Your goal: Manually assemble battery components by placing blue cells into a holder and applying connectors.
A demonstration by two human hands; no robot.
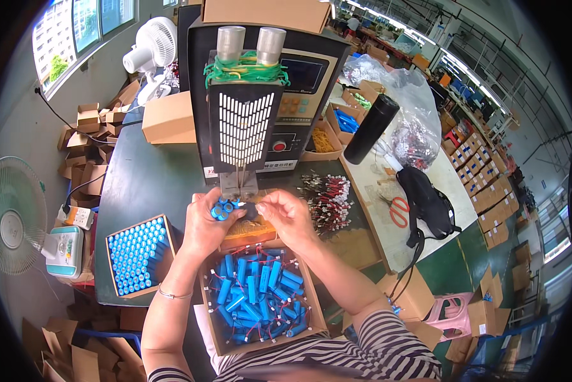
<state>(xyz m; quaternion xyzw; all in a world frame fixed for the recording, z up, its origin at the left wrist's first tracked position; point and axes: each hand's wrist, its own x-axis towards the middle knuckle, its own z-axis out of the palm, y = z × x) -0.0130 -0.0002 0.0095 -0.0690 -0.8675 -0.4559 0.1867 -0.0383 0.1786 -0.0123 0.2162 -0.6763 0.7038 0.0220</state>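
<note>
My left hand (203, 223) is closed around several blue cylindrical battery cells (221, 210), their ends facing me, just below the electrode tips of a spot welder (248, 127). My right hand (287, 216) is beside it, thumb and fingertips pinched together; whatever is between them is too small to make out. Under both hands is a worn orange-brown block (251, 234) on the bench. Against my lap rests an open cardboard box (217, 344) of loose blue cells with red wires and small white connectors.
At left, a cardboard tray (171, 245) holds upright blue cells. Bundled red and black wires with white plugs (330, 200) lie right of the welder. Farther right are a black bottle (372, 129), red-handled scissors (399, 212) and a black bag (426, 200). Two fans stand at left.
</note>
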